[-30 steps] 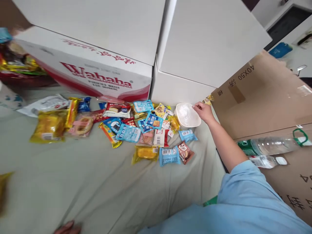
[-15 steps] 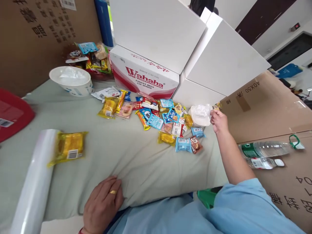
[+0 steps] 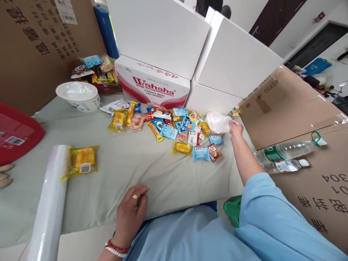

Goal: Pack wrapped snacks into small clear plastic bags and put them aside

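My right hand [image 3: 236,129] reaches to the right end of the snacks and pinches the edge of a crumpled clear plastic bag [image 3: 227,120]. Most of the bag lies in a white bowl [image 3: 216,131] beside the hand. Wrapped snacks surround the bowl's left and front sides, among them a small blue packet [image 3: 216,140] and a brown biscuit packet [image 3: 214,152]. My left hand [image 3: 133,206], with a ring on one finger, is at the table's front edge. Its fingers are curled together and nothing shows in them.
A yellow-wrapped cake [image 3: 83,160] lies against a roll of plastic film [image 3: 50,203] at the left. Behind stand a patterned paper tub [image 3: 88,103] with clear plastic inside, a Wahaha box [image 3: 152,85] and white boxes [image 3: 160,36]. Water bottles [image 3: 288,149] are at the right.
My left hand has moved right and its fingers have curled in more. My right hand still grips the clear plastic, which sits lower in the bowl. The view has shifted a little.
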`<state>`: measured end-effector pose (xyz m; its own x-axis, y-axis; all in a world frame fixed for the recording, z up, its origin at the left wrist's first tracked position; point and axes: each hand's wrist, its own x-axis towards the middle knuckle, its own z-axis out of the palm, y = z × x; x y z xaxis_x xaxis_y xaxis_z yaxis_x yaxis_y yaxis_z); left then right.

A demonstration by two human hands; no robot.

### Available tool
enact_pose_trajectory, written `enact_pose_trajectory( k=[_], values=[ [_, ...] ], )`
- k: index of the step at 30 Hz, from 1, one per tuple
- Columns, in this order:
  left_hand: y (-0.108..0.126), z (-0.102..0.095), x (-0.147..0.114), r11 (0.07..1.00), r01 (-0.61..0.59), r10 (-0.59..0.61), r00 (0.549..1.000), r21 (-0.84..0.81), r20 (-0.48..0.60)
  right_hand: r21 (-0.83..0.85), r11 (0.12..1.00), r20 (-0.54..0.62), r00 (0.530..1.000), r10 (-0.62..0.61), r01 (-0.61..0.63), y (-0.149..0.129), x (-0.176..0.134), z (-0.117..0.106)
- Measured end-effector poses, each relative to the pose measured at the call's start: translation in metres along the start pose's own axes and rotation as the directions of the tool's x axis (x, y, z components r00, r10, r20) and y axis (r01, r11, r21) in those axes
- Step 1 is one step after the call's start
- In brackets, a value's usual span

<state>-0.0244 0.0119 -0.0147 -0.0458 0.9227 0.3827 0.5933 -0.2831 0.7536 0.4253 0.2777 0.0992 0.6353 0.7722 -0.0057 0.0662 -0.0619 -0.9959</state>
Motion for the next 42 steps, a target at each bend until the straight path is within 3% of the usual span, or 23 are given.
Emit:
enact_pose_trajectory(
  k=[3,5,7,9,11,13,14,16,20,21,22,25,26,27,29,32,34,38,40,42],
  values=[
    [0.004,-0.005,-0.007,1.000,0.012,-0.011,0.999,0.019,-0.035,0.122,0.992,-0.026,1.000,0.009,-0.005,-0.015,-0.006,-0.004],
    [0.008,-0.009,-0.007,0.999,0.038,-0.037,0.998,0.018,-0.055,0.192,0.981,0.020,0.999,0.027,-0.030,-0.021,-0.027,-0.006],
    [0.017,-0.013,-0.003,0.997,0.067,-0.069,0.997,-0.033,-0.033,0.233,0.968,0.108,0.992,0.068,-0.091,-0.017,-0.066,-0.005],
    [0.031,-0.013,0.006,0.986,0.104,-0.099,0.994,-0.130,0.045,0.236,0.947,0.258,0.953,0.157,-0.220,-0.001,-0.120,0.000],
    [0.048,-0.008,0.019,0.964,0.140,-0.109,0.983,-0.226,0.145,0.179,0.841,0.564,0.754,0.337,-0.510,0.021,-0.181,0.008],
    [0.065,0.003,0.031,0.945,0.158,-0.091,0.969,-0.287,0.232,0.077,0.733,0.682,0.572,0.455,-0.676,0.040,-0.235,0.016],
    [0.071,0.011,0.037,0.938,0.163,-0.082,0.962,-0.306,0.261,0.038,0.687,0.705,0.506,0.496,-0.726,0.048,-0.257,0.018],
    [0.078,0.027,0.045,0.931,0.172,-0.075,0.953,-0.321,0.292,-0.021,0.626,0.723,0.420,0.548,-0.780,0.057,-0.286,0.021],
    [0.073,0.052,0.052,0.908,0.257,-0.136,0.928,-0.331,0.348,-0.115,0.612,0.758,0.329,0.563,-0.783,0.062,-0.299,0.018],
    [0.071,0.055,0.051,0.901,0.279,-0.155,0.922,-0.332,0.355,-0.144,0.630,0.761,0.321,0.563,-0.763,0.062,-0.298,0.017],
    [0.069,0.056,0.051,0.895,0.298,-0.174,0.918,-0.330,0.357,-0.163,0.667,0.756,0.343,0.558,-0.727,0.061,-0.296,0.015],
    [0.065,0.055,0.050,0.894,0.330,-0.223,0.915,-0.303,0.336,-0.133,0.860,0.716,0.553,0.427,-0.493,0.058,-0.293,0.010],
    [0.065,0.054,0.050,0.896,0.332,-0.231,0.915,-0.294,0.330,-0.110,0.912,0.710,0.611,0.350,-0.396,0.057,-0.292,0.009],
    [0.065,0.053,0.050,0.897,0.330,-0.230,0.916,-0.293,0.328,-0.096,0.945,0.714,0.639,0.285,-0.314,0.056,-0.291,0.009],
    [0.065,0.051,0.049,0.892,0.321,-0.209,0.917,-0.318,0.339,-0.106,0.964,0.740,0.628,0.239,-0.243,0.053,-0.288,0.010],
    [0.060,0.047,0.050,0.830,0.402,-0.266,0.894,-0.387,0.359,-0.109,0.941,0.716,0.632,0.297,-0.319,0.052,-0.281,0.013],
    [0.054,0.045,0.050,0.717,0.526,-0.377,0.844,-0.458,0.380,-0.085,0.900,0.698,0.620,0.359,-0.427,0.052,-0.275,0.012],
    [0.040,0.043,0.046,0.458,0.671,-0.502,0.737,-0.583,0.453,-0.075,0.780,0.710,0.517,0.479,-0.621,0.055,-0.269,0.004],
    [0.038,0.042,0.043,0.445,0.680,-0.508,0.727,-0.583,0.462,-0.051,0.742,0.700,0.506,0.504,-0.669,0.057,-0.270,0.001],
    [0.039,0.042,0.039,0.528,0.637,-0.493,0.768,-0.562,0.408,-0.043,0.745,0.691,0.518,0.503,-0.666,0.059,-0.273,0.001]
  ],
)
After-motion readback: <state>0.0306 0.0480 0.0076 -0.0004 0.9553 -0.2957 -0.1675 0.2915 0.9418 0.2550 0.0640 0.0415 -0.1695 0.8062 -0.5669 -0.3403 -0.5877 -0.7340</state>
